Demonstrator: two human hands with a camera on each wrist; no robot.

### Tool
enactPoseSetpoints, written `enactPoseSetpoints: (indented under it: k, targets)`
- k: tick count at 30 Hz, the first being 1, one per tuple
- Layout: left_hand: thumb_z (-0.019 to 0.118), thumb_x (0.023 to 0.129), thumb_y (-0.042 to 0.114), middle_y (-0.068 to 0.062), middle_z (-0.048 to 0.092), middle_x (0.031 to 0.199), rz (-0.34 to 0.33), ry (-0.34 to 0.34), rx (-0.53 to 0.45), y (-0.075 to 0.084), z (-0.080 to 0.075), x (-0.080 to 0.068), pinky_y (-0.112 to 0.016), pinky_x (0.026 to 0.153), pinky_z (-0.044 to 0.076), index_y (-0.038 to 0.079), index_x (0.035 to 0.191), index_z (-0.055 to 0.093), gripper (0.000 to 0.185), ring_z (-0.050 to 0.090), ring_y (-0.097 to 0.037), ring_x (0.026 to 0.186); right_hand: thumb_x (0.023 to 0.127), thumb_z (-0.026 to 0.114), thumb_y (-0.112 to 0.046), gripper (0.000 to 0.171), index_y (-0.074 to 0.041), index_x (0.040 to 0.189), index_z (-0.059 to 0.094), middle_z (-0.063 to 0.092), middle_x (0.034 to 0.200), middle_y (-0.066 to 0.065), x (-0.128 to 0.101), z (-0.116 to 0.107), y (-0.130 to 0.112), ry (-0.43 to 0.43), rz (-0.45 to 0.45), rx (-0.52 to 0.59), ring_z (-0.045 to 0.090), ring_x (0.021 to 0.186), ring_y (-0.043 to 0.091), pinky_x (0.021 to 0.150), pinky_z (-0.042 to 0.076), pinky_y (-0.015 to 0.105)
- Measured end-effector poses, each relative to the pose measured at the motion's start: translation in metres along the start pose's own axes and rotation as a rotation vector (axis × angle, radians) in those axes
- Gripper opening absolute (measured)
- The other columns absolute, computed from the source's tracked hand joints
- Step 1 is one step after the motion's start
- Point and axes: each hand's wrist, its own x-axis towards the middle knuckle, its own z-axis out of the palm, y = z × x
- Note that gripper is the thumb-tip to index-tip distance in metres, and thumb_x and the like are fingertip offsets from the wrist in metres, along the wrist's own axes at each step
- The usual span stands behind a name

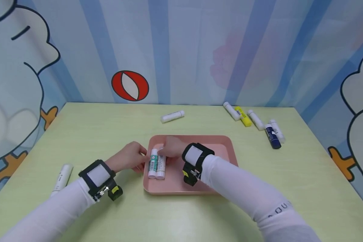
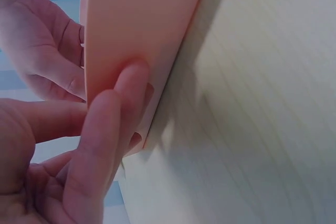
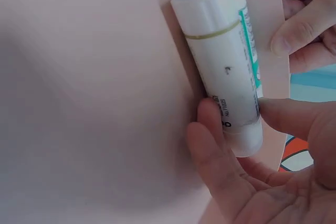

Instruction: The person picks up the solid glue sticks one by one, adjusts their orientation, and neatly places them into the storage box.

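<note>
At the right hand (image 1: 173,148), thumb and fingers pinch the white tube (image 3: 218,66) near its far end, the gap closed to the tube's own width. At the left hand (image 1: 128,157), I have the thumb on the inner side of the pink tray (image 1: 196,183) at its left rim and fingers against the outer wall, so this grip spans the wall only.

The white tube is inside the tray, in its left part, its length running front to back. The green-labelled tube (image 1: 153,163) lies parallel to it, between it and the left wall. From my station I cannot tell whether the two tubes touch.

Procedure, in my judgement:
1. Brace the tray with the left hand against sideways pressure.
2. Align the white tube with its neighbour, both ends level on the tray floor.
3. Pinch lightly; a round body may roll if released unevenly.
4. Part the fingers evenly, then withdraw upward. Caution: a trailing fingertip could knock the green-labelled tube askew.

Farther out on the table (image 1: 109,127), I see a lone white stick (image 1: 172,116) behind the tray, another stick (image 1: 63,176) beside the left forearm and, at far right, a yellow tube (image 1: 243,116) and a dark blue tube (image 1: 273,136) among white ones.
</note>
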Motion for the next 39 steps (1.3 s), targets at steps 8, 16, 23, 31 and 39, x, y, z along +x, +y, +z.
enactPoseSetpoints:
  k: [8,16,23,31,39]
  targets:
    - [0.060,0.095,0.010,-0.008,0.068,0.076,0.012,-0.009,-0.012,-0.003,-0.001,0.001,-0.029,0.060,0.056,-0.009,0.117,0.062,0.029,0.064,-0.017,0.061,0.097,0.062,-0.021,0.019,-0.001,0.096,0.062,0.064,0.075,0.007,-0.003,-0.001,-0.002,-0.017,-0.012,-0.051,0.059,0.060,0.017,0.052,0.044,0.024]
    - [0.061,0.095,0.010,-0.008,0.067,0.078,-0.014,0.001,0.000,-0.002,-0.001,0.002,-0.029,0.061,0.056,-0.008,0.118,0.062,0.029,0.065,-0.017,0.063,0.097,0.061,-0.027,0.031,-0.001,0.113,0.057,0.063,0.089,0.010,-0.006,-0.011,0.000,-0.039,0.030,0.032,0.062,0.073,0.019,0.065,0.051,0.027]
    - [0.061,0.094,0.009,-0.008,0.067,0.075,-0.026,0.016,-0.002,-0.003,0.002,0.004,-0.028,0.060,0.055,-0.008,0.118,0.062,0.029,0.064,-0.017,0.061,0.099,0.057,-0.029,0.040,0.001,0.126,0.051,0.065,0.102,0.014,-0.033,-0.046,0.010,0.010,-0.052,0.077,0.067,0.086,0.023,0.077,0.054,0.031]
    - [0.061,0.094,0.009,-0.008,0.067,0.076,-0.022,0.023,-0.008,-0.006,0.003,0.001,-0.029,0.059,0.055,-0.008,0.118,0.063,0.029,0.064,-0.016,0.061,0.102,0.052,-0.025,0.041,0.005,0.129,0.050,0.060,0.118,0.022,-0.070,-0.110,0.043,0.134,-0.164,0.242,0.063,0.105,0.032,0.090,0.050,0.042]
    - [0.061,0.094,0.009,-0.008,0.067,0.076,-0.034,0.030,-0.012,-0.010,0.001,-0.003,-0.029,0.060,0.055,-0.007,0.117,0.063,0.028,0.064,-0.016,0.061,0.103,0.046,-0.035,0.053,0.006,0.137,0.042,0.054,0.126,0.023,-0.103,-0.173,0.102,0.409,-0.164,0.244,0.061,0.107,0.026,0.083,0.051,0.026]
